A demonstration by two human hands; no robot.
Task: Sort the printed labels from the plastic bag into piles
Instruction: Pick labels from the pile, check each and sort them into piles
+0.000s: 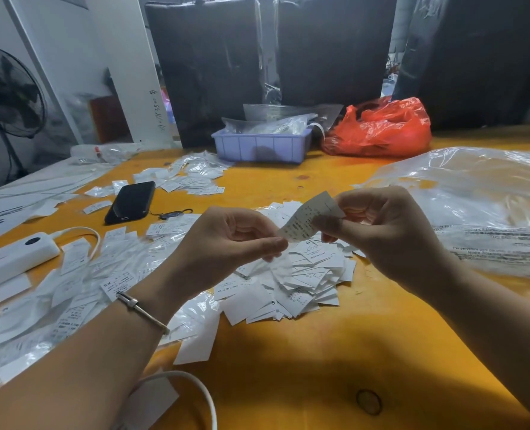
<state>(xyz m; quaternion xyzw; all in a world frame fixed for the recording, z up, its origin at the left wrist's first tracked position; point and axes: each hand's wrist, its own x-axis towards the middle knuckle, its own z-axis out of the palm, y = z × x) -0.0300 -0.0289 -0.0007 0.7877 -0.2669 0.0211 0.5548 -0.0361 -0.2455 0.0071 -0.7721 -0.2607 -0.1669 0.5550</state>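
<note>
Both hands are raised above the orange table (288,352). My right hand (387,231) pinches a small white printed label (308,217) between thumb and fingers. My left hand (226,240) has its fingers curled, with the fingertips at the lower left end of the same label and at a thin clear piece hanging below it. Under the hands lies a loose pile of white printed labels (297,283). More labels in small clear bags (80,293) spread across the left of the table. Another group of labels (192,176) lies further back.
A black phone (131,201) and a white power bank (12,259) with cable lie on the left. At the back stand a purple plastic tray (260,147) and a red plastic bag (381,128). A large clear plastic bag (474,206) covers the right side.
</note>
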